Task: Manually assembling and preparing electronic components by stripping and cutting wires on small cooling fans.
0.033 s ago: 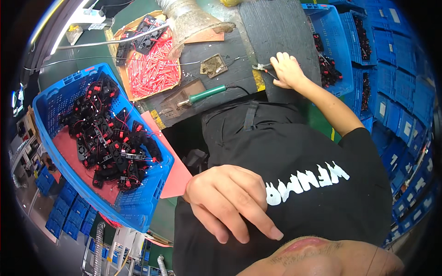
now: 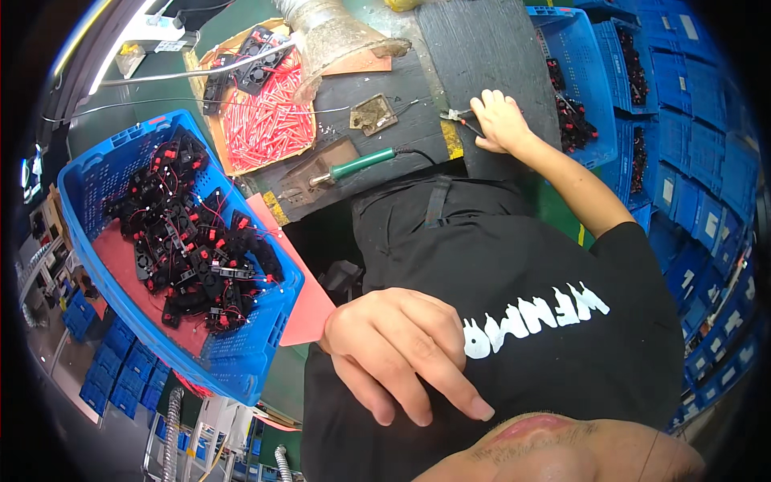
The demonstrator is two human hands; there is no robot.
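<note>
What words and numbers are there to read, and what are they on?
Black shirt: big white dripping letters across the chest, clear, but I won't copy them out.
Blue crates on the right: pale labels, too small to read.
Nothing else reads clearly.

Large, ragged white lettering (image 2: 536, 317) slants across the chest of the black shirt (image 2: 586, 386); it is the only print big enough to make out. White labels (image 2: 666, 189) sit on several of the stacked blue bins (image 2: 699, 145) at the right, their print too small to read. A pale tag (image 2: 169, 46) at upper left bears dark, illegible marks.
</note>
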